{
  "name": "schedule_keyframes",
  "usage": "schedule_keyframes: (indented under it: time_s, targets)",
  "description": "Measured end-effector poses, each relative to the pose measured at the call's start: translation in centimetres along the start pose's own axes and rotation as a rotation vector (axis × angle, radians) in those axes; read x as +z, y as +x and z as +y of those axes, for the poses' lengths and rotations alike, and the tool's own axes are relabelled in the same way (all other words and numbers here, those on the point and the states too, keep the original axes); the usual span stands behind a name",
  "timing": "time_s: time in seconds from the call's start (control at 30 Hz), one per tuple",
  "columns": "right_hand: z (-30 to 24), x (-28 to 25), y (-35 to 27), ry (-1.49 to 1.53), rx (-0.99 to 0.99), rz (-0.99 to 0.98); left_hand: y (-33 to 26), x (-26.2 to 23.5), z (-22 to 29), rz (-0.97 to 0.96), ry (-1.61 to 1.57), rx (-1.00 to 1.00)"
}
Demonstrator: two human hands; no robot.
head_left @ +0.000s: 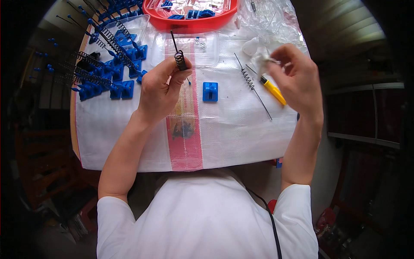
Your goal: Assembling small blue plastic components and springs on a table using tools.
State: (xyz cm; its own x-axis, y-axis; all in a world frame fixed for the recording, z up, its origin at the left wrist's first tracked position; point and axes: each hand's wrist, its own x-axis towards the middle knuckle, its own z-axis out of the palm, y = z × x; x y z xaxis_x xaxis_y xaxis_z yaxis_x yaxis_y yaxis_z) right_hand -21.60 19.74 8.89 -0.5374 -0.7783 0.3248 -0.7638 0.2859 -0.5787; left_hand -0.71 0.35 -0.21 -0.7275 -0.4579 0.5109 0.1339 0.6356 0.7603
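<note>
My left hand (161, 88) pinches a black coil spring (180, 60) between thumb and fingers. One straight wire end points up from it, and a small blue tip shows below the hand. Over on the right, my right hand (299, 77) is curled, slightly blurred, its fingertips at a whitish clump of plastic (260, 55); what they pinch is hidden. Between the hands a blue square bracket (210, 92) rests on the table. Beside my right hand lie a yellow-handled knife (273, 91) and another black spring with long straight ends (248, 80).
Several blue bases (123, 89) with springs standing out of them crowd the table's left side. At the back are a red basin (189, 25) of blue parts, a clear tray (211, 56) with small nuts, and crumpled clear plastic (276, 21). White woven sheeting (235, 142) covers the table.
</note>
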Motion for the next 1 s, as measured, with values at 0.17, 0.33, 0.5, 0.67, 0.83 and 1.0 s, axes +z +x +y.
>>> schedule_keyframes:
  time_s: [0.17,0.33,0.5,0.67,0.83,1.0]
  targets:
    - [3.1,-2.4,-0.1,-0.208,0.289,0.187,0.1,-0.3,0.2,-0.015,0.002,-0.031]
    - [8.2,-1.9,-0.4,-0.234,0.366,0.07,0.5,-0.7,0.5,-0.028,-0.002,-0.043]
    - [4.2,0.0,-1.2,-0.198,-0.071,0.277,0.5,-1.2,1.1,0.056,-0.177,0.084]
    - [-1.2,4.2,-2.7,0.059,-0.312,0.133,0.5,-1.4,2.4,0.082,-0.227,0.246]
    - [-2.3,6.2,-3.0,0.094,-0.328,0.093,0.7,-1.6,3.3,0.051,-0.263,0.318]
    - [-2.6,6.4,-3.2,0.067,-0.331,0.05,0.7,-1.7,3.5,0.058,-0.287,0.332]
